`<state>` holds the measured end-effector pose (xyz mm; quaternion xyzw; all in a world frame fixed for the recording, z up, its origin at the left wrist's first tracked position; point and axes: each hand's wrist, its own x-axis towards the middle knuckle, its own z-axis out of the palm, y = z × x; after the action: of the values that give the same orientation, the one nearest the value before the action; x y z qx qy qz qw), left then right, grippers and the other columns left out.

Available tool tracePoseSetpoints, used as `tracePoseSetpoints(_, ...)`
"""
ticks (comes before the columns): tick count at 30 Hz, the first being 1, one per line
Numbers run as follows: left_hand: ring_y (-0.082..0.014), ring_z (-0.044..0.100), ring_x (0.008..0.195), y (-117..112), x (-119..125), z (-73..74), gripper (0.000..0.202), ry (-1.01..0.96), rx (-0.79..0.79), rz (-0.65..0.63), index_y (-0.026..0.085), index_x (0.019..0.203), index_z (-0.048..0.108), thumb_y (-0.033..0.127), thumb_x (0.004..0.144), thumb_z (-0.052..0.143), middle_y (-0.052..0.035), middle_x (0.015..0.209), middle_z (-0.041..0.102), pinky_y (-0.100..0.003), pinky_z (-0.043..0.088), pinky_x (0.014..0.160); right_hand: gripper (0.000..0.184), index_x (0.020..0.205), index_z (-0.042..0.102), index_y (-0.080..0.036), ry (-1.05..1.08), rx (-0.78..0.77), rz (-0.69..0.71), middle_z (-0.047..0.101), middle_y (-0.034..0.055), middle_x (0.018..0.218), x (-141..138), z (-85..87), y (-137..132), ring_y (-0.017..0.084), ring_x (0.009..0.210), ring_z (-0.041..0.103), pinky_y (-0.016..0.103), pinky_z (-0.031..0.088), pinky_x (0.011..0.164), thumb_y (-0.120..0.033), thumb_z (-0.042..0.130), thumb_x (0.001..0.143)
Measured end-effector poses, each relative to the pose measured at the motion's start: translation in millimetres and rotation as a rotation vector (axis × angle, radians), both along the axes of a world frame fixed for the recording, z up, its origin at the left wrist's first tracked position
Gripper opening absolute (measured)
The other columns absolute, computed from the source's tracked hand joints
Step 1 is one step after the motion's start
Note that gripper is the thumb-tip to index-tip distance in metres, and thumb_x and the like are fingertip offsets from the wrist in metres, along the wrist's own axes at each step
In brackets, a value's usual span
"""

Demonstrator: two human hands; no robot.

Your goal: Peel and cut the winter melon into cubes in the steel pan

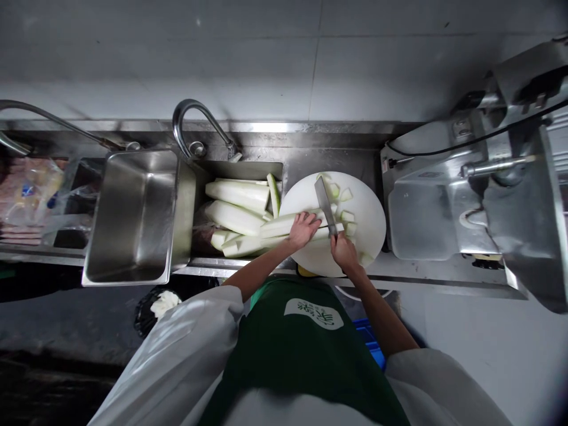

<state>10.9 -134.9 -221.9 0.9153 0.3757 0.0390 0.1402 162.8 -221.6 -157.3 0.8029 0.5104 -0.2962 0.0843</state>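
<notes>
My right hand [344, 251] is closed round the handle of a cleaver [325, 204], whose blade stands across pale peeled winter melon strips [281, 225]. My left hand [304, 228] presses down on these strips with bent fingers, just left of the blade. The strips lie partly on a round white cutting board [373, 219] and reach left over the sink's edge. Cut melon chunks [348, 216] are scattered on the board right of the blade. Larger peeled melon pieces [237, 192] fill the sink [260, 168] on the left.
A deep steel container [137, 222] stands left of the sink, below a curved faucet [190, 109]. Bagged meat [31, 192] lies at far left. A metal slicing machine [444, 201] borders the board's right side. A black bag [148, 310] sits low on the left.
</notes>
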Motion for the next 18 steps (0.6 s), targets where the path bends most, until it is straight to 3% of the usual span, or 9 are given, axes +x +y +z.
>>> tracePoseSetpoints(4,-0.0315,0.047,0.121,-2.0,-5.8,1.8,0.041,0.02,0.017,0.021,0.026,0.126,0.069,0.038,0.11,0.033,-0.0102,0.132,0.062,-0.047,0.038,0.098,0.035,0.125,0.055,-0.01,-0.065,-0.008,0.038,0.074,0.0212,0.111,5.1,22.3,-4.7,0.029,0.105,0.072,0.032,0.046,0.084,-0.035,0.033,0.112)
tracePoseSetpoints(10,-0.0324,0.047,0.12,-3.4,-2.5,3.4,0.039,0.04,0.005,0.014,0.029,0.129,0.067,0.036,0.109,0.035,-0.0113,0.133,0.06,-0.049,0.037,0.1,0.035,0.121,0.055,-0.009,-0.121,-0.001,0.053,0.075,0.0202,0.1,-14.8,55.5,-30.6,0.029,0.094,0.075,0.032,0.047,0.078,-0.034,0.032,0.112)
tracePoseSetpoints(14,-0.0324,0.046,0.12,-3.4,-2.2,3.9,0.039,0.032,-0.009,0.012,0.03,0.13,0.067,0.035,0.109,0.035,-0.0112,0.134,0.06,-0.049,0.037,0.099,0.036,0.125,0.054,-0.007,-0.12,-0.037,0.071,0.075,0.0205,0.099,-24.3,56.2,-41.7,0.029,0.094,0.075,0.032,0.048,0.078,-0.034,0.034,0.111)
tracePoseSetpoints(18,-0.0324,0.046,0.12,-2.5,-3.5,2.2,0.04,0.03,-0.012,-0.007,0.029,0.131,0.066,0.035,0.109,0.034,-0.0111,0.134,0.06,-0.048,0.037,0.099,0.035,0.124,0.055,-0.006,-0.089,-0.04,0.063,0.075,0.0211,0.1,-24.4,46.4,-37.8,0.028,0.095,0.075,0.032,0.049,0.079,-0.032,0.036,0.111)
